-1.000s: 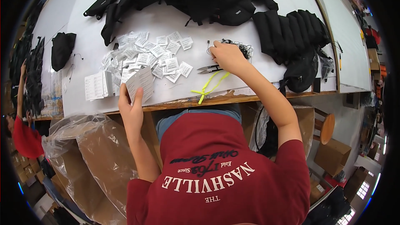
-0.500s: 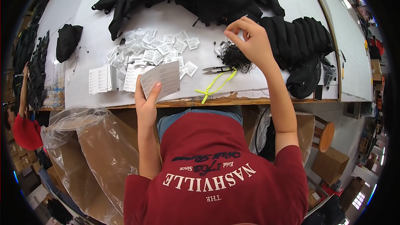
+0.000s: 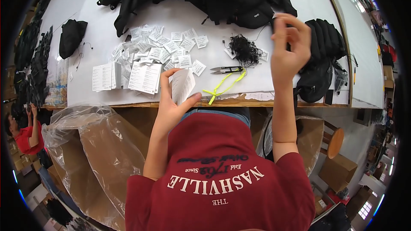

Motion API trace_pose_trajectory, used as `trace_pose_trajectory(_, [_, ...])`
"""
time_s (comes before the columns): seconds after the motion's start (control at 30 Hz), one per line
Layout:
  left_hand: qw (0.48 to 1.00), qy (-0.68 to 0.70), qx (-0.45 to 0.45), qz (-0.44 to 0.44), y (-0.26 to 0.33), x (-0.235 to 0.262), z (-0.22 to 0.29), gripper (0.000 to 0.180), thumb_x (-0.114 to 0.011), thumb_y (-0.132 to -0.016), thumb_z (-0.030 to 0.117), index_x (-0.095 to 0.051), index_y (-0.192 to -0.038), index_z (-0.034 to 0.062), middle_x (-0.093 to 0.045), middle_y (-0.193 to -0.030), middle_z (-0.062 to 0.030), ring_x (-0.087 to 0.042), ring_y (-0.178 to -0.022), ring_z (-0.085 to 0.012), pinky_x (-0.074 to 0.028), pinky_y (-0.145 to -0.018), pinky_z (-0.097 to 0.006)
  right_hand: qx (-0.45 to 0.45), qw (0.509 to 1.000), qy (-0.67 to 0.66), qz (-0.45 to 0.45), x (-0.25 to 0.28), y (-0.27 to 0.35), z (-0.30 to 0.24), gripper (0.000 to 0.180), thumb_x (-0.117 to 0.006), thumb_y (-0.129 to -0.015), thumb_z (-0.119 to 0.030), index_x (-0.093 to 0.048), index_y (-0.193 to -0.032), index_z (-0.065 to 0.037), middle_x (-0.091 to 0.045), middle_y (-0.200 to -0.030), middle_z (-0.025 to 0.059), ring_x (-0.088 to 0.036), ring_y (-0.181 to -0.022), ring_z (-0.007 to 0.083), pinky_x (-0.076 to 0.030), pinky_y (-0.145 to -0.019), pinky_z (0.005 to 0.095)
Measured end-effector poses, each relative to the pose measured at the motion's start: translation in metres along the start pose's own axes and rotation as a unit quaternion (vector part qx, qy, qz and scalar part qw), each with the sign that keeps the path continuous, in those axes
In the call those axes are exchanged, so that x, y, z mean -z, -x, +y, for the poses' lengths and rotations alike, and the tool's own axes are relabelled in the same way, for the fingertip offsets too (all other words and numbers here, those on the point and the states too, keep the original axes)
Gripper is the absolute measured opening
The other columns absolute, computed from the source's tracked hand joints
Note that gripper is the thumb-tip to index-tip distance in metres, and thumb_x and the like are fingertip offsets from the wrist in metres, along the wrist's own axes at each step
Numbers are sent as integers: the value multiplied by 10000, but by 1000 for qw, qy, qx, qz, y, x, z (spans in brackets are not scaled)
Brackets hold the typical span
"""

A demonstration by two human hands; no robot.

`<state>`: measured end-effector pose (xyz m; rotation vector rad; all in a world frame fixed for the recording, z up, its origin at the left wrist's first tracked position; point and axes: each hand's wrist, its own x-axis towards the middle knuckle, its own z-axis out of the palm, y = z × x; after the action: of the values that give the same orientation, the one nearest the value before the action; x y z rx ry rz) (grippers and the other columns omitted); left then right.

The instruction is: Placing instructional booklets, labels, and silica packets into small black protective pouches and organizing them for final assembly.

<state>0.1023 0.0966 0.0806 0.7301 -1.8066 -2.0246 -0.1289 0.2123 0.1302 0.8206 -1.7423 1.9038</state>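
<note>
My left hand [image 3: 169, 108] grips a folded printed leaflet [image 3: 183, 86] near the table's front edge; the leaflet is bent between thumb and fingers. My right hand [image 3: 292, 52] is raised over the right side of the table, slightly blurred, with thumb and fingertips together. A thin black string runs from a black string tangle [image 3: 245, 50] up to those fingertips. Below the tangle lie black thread snips [image 3: 226, 69] and a knotted neon-yellow cord [image 3: 222, 86]. Left of my left hand stand two stacks of printed leaflets, a nearer stack [image 3: 144, 77] and a farther-left stack [image 3: 104, 76].
Many small white printed tags [image 3: 165, 45] are heaped behind the leaflets. Black bags [image 3: 222, 0] are piled at the back, with a row of black pouches [image 3: 323, 38] on the right. A plastic-lined carton [image 3: 98, 145] stands below the table's edge. Another person [image 3: 29, 137] works at far left.
My right hand has moved right, away from the tangle, drawing a string with it. My left hand has shifted right and toward me, and its leaflet is now bent and turned.
</note>
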Motion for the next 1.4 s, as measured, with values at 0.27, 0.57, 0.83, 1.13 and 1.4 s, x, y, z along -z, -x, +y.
trace_pose_trajectory(0.27, [996,79,-29,-17,-6,-4,1,510,-653,-811,11,-345,-1212,69,-518,-880,-39,-495,-766,-87,-419,-636,-225,-134,930,153,-305,9,32,33,69,-669,-816,-106,-646,-873,-73,-618,-822,21,-510,-560,108,-405,-526,249])
trace_pose_trajectory(0.57, [996,73,15,-52,-5,-8,-1,476,-646,-831,29,-360,-1208,88,-529,-904,-38,-506,-794,-86,-430,-654,-223,-87,803,358,-468,-15,79,70,188,-724,-741,-213,-618,-817,-77,-559,-869,77,-611,-733,261,-486,-658,377])
trace_pose_trajectory(0.83, [994,85,47,-50,-5,-3,-5,461,-644,-840,38,-363,-1201,89,-525,-907,-36,-503,-804,-86,-427,-652,-226,-53,774,385,-500,-11,91,80,146,-705,-741,-188,-632,-734,-62,-564,-835,86,-618,-753,277,-493,-663,373])
trace_pose_trajectory(1.13, [994,91,32,-57,-8,-6,-13,437,-634,-843,32,-380,-1194,91,-539,-921,-40,-505,-812,-88,-428,-671,-234,53,969,167,-177,10,-5,0,78,-746,-726,-60,-671,-745,-64,-641,-818,1,-447,-513,62,-321,-450,207])
trace_pose_trajectory(1.4, [993,101,35,-45,-7,-14,-8,372,-609,-848,12,-454,-1183,60,-560,-941,-37,-526,-840,-98,-436,-727,-231,-218,949,-202,-104,10,17,-20,55,-604,-869,-38,-598,-909,-1,-666,-829,101,-464,-510,44,-366,-488,189])
